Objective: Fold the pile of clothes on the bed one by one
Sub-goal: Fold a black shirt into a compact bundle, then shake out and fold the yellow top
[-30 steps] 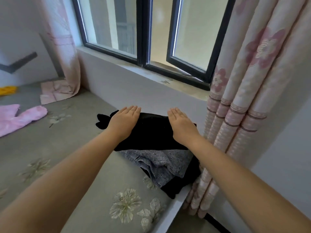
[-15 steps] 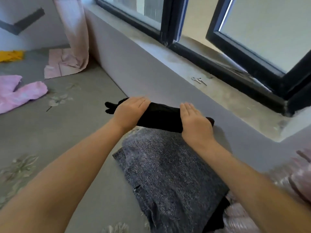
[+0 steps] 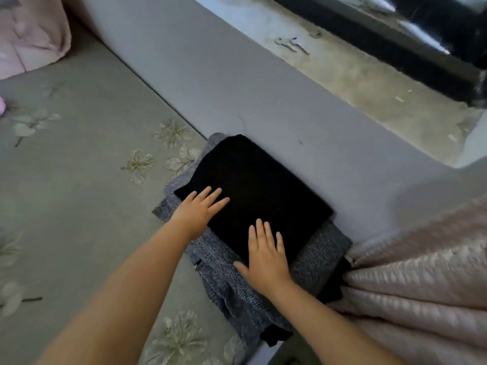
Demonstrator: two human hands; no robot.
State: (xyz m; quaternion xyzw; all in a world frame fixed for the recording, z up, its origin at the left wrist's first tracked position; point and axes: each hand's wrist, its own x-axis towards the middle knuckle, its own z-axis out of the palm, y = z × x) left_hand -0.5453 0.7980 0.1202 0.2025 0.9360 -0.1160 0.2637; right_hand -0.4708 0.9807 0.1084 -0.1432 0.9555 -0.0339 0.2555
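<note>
a home bedroom. a bed (image 3: 79, 206) covered with a grey sheet printed with pale flowers fills the left and lower view. directly behind the bed rises a plain grey wall, topped by a worn window sill (image 3: 369, 83) and a dark window frame (image 3: 395, 30). pink patterned curtains (image 3: 421, 272) hang at the bed's right edge, and another pink curtain (image 3: 29, 35) rests on its far left corner. folded clothes (image 3: 253, 196) lie stacked on the bed against the wall.

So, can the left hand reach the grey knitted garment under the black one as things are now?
Probably yes. The left hand lies flat at the edge of the black garment, and the grey knitted garment shows uncovered right beside and below it.
</note>
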